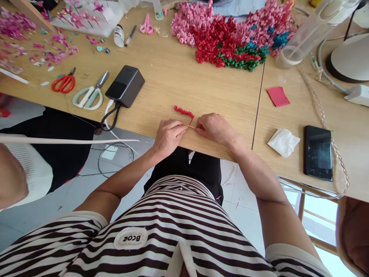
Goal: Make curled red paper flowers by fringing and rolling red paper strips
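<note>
At the table's front edge, my left hand (170, 134) pinches one end of a thin wooden stick (191, 127). My right hand (215, 127) is closed round the stick's other end, its fingers curled under. A narrow red strip rises from the stick between the hands and runs into a curled, ruffled red strip (183, 110), which lies on the wood just beyond my fingertips. Whether the red strip is wound on the stick is too small to tell.
Left on the table (161, 77) are a black power bank (125, 86) with cables, white-handled scissors (89, 95) and red-handled scissors (63, 82). Red, pink and green ruffled pieces (221, 38) heap at the back. Right are red paper (278, 96), a tissue (284, 142) and a phone (318, 152).
</note>
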The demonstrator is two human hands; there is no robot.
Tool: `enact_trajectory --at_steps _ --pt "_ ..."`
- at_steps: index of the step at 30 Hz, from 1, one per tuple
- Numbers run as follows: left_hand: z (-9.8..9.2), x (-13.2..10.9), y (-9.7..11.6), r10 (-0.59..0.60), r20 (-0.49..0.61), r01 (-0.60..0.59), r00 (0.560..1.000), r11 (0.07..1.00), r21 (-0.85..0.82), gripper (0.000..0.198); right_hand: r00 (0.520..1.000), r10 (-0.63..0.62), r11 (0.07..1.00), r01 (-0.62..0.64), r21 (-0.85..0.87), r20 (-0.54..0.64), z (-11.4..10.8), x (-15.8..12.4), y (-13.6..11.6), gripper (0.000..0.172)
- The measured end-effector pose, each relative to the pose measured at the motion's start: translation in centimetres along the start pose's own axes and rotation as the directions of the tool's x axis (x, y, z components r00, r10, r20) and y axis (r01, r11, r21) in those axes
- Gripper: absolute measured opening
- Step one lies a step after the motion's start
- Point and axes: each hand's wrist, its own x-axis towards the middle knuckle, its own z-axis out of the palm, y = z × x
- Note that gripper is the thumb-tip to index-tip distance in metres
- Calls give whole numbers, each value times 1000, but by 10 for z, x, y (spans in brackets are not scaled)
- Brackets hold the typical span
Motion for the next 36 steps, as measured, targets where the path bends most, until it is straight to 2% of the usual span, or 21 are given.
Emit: enact_trajectory --at_steps 8,13,18,27,31,36 --pt "-1 -2 8 48 -57 -44 997 997 63 24 1000 -21 999 21 -32 8 -1 0 -1 26" --pt "-8 -8 11 34 2 -34 999 997 75 26 1000 -16 999 15 -37 -9 2 0 0 27" --pt "-4 -6 10 42 68 -50 997 991 127 28 1000 -12 1000 12 -11 -6 3 2 1 26" --pt "-4 -6 11 50 16 -51 999 989 137 29 1000 -19 1000 18 -9 -22 5 2 2 26" --pt "-7 -7 12 41 50 -46 998 995 91 28 1000 -22 1000 22 -13 -18 5 2 2 27" --pt "-5 -6 11 56 84 -67 995 988 142 30 1000 -21 1000 21 -9 -19 4 3 2 27"
